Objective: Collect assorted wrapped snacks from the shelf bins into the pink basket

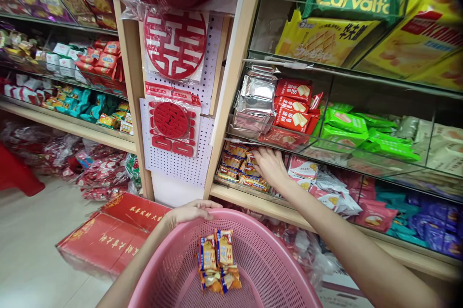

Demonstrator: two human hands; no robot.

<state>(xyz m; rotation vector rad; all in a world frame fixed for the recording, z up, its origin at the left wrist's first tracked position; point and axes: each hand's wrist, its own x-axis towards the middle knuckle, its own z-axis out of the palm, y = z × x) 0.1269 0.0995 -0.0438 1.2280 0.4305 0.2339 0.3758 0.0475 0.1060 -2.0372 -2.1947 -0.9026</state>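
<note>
A pink plastic basket (278,260) fills the lower middle of the view. My left hand (188,212) is closed over its rim at the upper left. Inside lie several small orange-and-blue snack packets (218,260), grouped near the centre. My right hand (269,166) reaches into a low shelf compartment, among similar snack packets (240,168). Its fingers look stretched out over the packets, with their tips partly hidden; I see nothing held in them.
Red packets (292,105) and green packets (343,127) occupy the shelf above. Pink-and-white packets (304,170) lie right of my right hand. Clear shelf dividers separate the compartments. A red box (112,231) sits on the floor at left, by a wooden post (132,81).
</note>
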